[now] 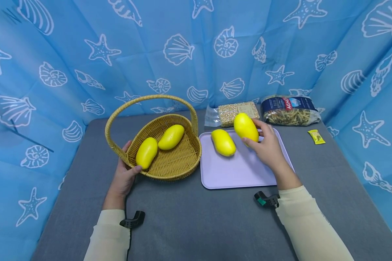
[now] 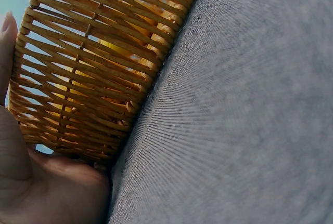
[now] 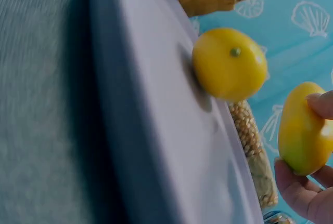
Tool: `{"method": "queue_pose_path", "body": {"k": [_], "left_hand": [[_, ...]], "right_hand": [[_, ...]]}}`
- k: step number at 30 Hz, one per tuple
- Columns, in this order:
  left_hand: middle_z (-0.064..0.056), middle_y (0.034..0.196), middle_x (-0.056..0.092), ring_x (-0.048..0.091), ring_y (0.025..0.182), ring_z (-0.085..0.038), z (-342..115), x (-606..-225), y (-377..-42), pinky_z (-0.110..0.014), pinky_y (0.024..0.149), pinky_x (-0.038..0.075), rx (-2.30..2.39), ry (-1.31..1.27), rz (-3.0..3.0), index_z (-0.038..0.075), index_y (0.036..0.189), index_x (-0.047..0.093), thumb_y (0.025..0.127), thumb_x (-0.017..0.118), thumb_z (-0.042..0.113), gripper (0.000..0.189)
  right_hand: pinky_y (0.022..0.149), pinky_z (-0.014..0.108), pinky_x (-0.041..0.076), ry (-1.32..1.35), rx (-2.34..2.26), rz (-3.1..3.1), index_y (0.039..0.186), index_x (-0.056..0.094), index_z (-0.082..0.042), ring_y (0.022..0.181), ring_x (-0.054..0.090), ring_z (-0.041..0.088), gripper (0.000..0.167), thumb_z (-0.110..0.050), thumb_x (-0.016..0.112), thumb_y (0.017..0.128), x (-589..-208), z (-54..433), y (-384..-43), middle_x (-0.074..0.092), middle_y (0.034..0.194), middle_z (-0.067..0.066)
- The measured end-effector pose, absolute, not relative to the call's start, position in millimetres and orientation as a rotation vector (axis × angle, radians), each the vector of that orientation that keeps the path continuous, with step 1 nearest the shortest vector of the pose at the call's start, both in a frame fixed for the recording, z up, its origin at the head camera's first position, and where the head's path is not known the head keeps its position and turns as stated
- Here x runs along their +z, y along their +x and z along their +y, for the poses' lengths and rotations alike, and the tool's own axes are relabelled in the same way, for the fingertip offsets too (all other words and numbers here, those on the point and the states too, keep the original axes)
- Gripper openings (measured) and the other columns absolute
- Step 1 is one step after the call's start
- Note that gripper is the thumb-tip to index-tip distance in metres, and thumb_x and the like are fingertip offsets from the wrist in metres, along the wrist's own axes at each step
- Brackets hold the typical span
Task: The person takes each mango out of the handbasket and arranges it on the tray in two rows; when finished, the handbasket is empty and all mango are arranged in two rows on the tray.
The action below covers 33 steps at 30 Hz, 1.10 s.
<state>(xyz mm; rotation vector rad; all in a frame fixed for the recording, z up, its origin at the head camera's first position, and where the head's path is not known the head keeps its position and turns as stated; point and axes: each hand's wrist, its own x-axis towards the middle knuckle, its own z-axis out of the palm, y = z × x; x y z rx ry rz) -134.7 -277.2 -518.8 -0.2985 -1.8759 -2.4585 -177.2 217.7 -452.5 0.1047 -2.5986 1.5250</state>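
Note:
My left hand (image 1: 124, 177) grips the left rim of a wicker basket (image 1: 174, 174), thumb over the edge. Inside the basket lie two yellow mangoes, one mango (image 1: 147, 153) by the left wall and another mango (image 1: 171, 137) further back. In the right wrist view, my right hand (image 3: 312, 198) pinches a mango (image 3: 302, 130) between thumb and fingers, raised over the lilac tray (image 1: 238, 179). Another mango (image 1: 223, 143) rests on that tray, left of the held one. The left wrist view shows the basket's woven side (image 2: 88, 63) close up beside my palm.
Behind the tray lie a clear bag of corn kernels (image 1: 238, 112) and a dark-labelled bag (image 1: 290, 110). A small yellow packet (image 1: 317, 137) is on the grey table (image 1: 196, 224) at the right. A blue shell-patterned curtain (image 1: 189, 47) surrounds the table's back and sides.

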Motion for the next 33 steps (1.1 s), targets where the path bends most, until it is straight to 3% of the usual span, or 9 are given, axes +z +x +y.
{"method": "queue_pose_path", "body": {"k": [11, 33], "left_hand": [[-0.017, 0.172, 0.028, 0.039, 0.148, -0.028, -277, -518, -135, -0.031, 0.112, 0.042, -2.46, -0.29, -1.875, 0.017, 0.175, 0.018, 0.1, 0.07, -0.011, 0.096], [-0.016, 0.171, 0.029, 0.041, 0.147, -0.027, -278, -518, -135, -0.031, 0.112, 0.043, -2.456, -0.279, -1.888, 0.014, 0.176, 0.014, 0.1, 0.071, -0.009, 0.097]], "right_hand": [[0.111, 0.065, 0.042, 0.036, 1.328, -2.782, 0.159, 0.043, 0.009, 0.133, 0.048, 0.049, 0.071, -0.009, 0.079, 0.101, -465, 228, -187, 0.046, 0.149, 0.034], [0.111, 0.065, 0.041, -0.034, 1.24, -2.949, 0.162, 0.04, 0.007, 0.133, 0.047, 0.049, 0.075, -0.022, 0.077, 0.104, -467, 228, -188, 0.044, 0.151, 0.035]]}}
